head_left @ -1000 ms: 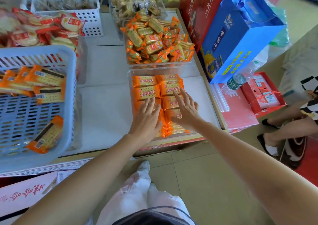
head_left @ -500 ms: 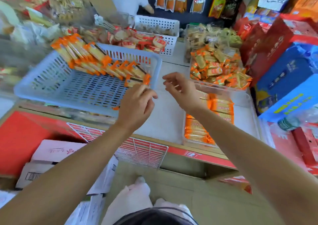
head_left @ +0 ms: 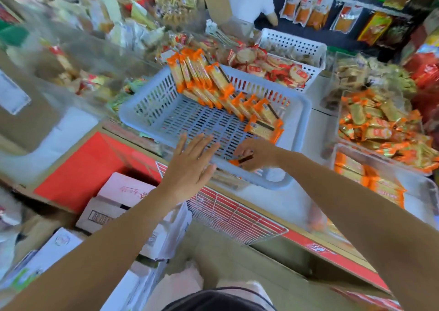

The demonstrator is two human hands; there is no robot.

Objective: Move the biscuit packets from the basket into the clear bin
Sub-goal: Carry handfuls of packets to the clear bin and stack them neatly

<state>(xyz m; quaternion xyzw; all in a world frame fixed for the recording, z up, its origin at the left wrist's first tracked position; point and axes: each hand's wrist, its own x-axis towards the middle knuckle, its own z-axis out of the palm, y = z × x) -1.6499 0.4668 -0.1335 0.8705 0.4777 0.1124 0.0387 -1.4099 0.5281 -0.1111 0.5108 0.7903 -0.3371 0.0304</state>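
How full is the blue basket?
Partly full: biscuit packets line the far side of the basket, the right hand grips one packet, and much floor is bare.

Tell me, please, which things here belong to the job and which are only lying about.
Belong to the job: blue basket; biscuit packets in it; clear bin; right hand, gripping one packet; left hand, open.
Lying about: white basket of round crackers; heap of orange snacks; cardboard boxes; wire rack.

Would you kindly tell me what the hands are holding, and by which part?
The right hand grips one biscuit packet, fingers curled over most of it, one orange end poking out. The left hand holds nothing.
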